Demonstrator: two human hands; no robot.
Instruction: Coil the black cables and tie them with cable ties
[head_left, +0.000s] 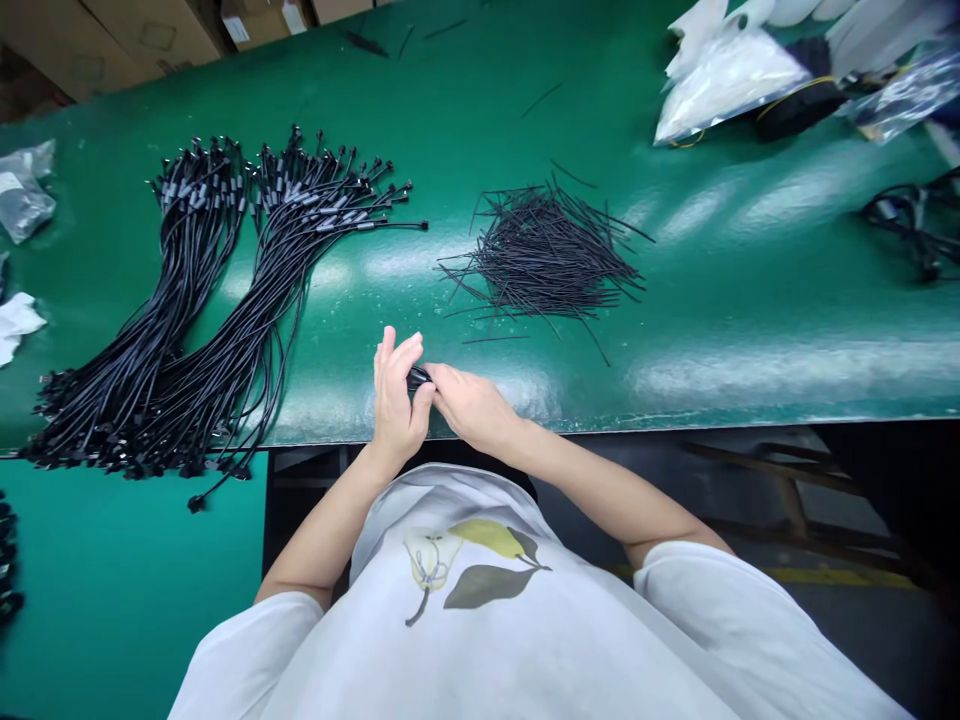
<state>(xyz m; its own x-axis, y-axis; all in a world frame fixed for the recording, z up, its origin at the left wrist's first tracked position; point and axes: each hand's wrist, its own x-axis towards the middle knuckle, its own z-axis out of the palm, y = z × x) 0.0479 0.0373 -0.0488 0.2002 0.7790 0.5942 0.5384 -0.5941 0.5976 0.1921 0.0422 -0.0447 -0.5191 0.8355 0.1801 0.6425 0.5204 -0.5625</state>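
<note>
A dark, glossy black cable [418,377], seemingly coiled into a small bundle, is between my two hands over the front part of the green table. My left hand [399,400] has its fingers pointing up and its thumb against the bundle. From the right, my right hand [472,405] pinches the bundle with its fingertips. Most of the cable is covered by the hands. Beyond them lies a loose pile of thin black ties [555,255]. Two large bunches of black cables [247,310] with grey sleeves and small connectors stretch out to the left.
The green table [750,330] ends just in front of my body. Clear plastic bags [731,80] lie at the back right, near a dark cable coil [911,225]. Cardboard boxes [120,40] stand behind at left. Some cable ends hang over the front edge.
</note>
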